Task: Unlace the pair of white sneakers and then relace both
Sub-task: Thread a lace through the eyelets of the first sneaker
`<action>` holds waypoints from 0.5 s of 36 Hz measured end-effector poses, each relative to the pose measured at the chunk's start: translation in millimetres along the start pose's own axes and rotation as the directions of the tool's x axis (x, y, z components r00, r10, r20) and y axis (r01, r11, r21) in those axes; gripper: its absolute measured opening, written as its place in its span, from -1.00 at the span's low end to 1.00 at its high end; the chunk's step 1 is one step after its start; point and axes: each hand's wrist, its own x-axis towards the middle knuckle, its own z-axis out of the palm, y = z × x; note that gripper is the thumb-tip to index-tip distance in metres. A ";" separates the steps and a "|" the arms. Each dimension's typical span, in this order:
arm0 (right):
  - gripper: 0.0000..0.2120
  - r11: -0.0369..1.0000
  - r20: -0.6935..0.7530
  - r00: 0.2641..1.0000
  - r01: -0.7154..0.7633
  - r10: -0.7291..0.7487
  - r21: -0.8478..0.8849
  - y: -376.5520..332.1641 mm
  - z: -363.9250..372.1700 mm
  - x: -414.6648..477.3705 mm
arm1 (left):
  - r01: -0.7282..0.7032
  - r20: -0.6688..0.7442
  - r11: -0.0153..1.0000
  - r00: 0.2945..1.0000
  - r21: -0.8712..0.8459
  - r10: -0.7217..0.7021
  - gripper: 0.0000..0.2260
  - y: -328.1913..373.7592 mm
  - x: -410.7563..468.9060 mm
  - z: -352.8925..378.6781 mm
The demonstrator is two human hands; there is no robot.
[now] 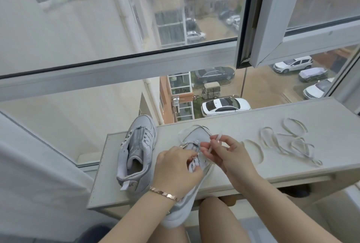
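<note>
lace (219, 135) judged limp, light; best taken at stiff tip, pinched by right hand (231, 155); right sneaker (196, 138) gripped by left hand (175, 166).

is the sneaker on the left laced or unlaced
Unlaced: the left sneaker shows bare eyelets, and a loose lace lies apart on the shelf.

Sneakers (136, 151) smooth, leather-like perhaps; laces (288, 143) flat woven cloth; shelf (253, 122) matt.

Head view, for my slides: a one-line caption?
The left hand steadies a white sneaker while the right hand pinches its lace; second sneaker and loose lace lie alongside.
</note>
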 end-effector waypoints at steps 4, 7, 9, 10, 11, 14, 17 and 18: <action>-0.77 0.997 0.031 0.999 0.023 -0.021 -0.075 7.9 1.2 0.9 | 0.017 -0.017 1.000 1.000 -0.019 -0.018 -0.80 2.0 0.6 0.1; -0.85 0.997 0.064 0.998 0.023 -0.018 -0.080 11.0 1.4 1.7 | 0.024 -0.047 0.999 0.999 -0.036 -0.026 -0.81 3.2 0.3 0.3; -0.83 0.999 0.055 0.998 0.013 -0.011 -0.033 12.6 1.3 2.4 | 0.030 -0.071 0.999 0.997 -0.037 -0.032 -0.81 4.0 -0.2 0.8; -0.76 1.000 0.047 0.999 0.001 -0.001 0.008 13.2 0.9 2.9 | 0.033 -0.081 0.999 0.996 -0.040 -0.036 -0.81 4.1 -0.2 1.1; -0.71 0.999 0.044 0.999 -0.010 0.008 0.052 13.2 0.8 3.0 | 0.037 -0.087 0.998 0.995 -0.042 -0.040 -0.81 4.0 -0.3 1.4; -0.72 0.997 0.028 1.000 -0.016 0.014 0.070 14.3 0.0 2.7 | 0.039 -0.104 0.998 0.994 -0.052 -0.044 -0.82 4.6 -0.9 1.6; -0.77 1.000 -0.009 1.000 0.008 -0.008 0.001 16.6 -0.9 3.7 | 0.031 -0.118 0.998 0.992 -0.053 -0.037 -0.84 5.6 -1.5 1.7; -0.79 0.999 -0.023 0.999 0.024 -0.024 -0.027 17.5 -1.5 4.5 | 0.033 -0.117 0.998 0.992 -0.054 -0.039 -0.84 5.5 -1.4 1.6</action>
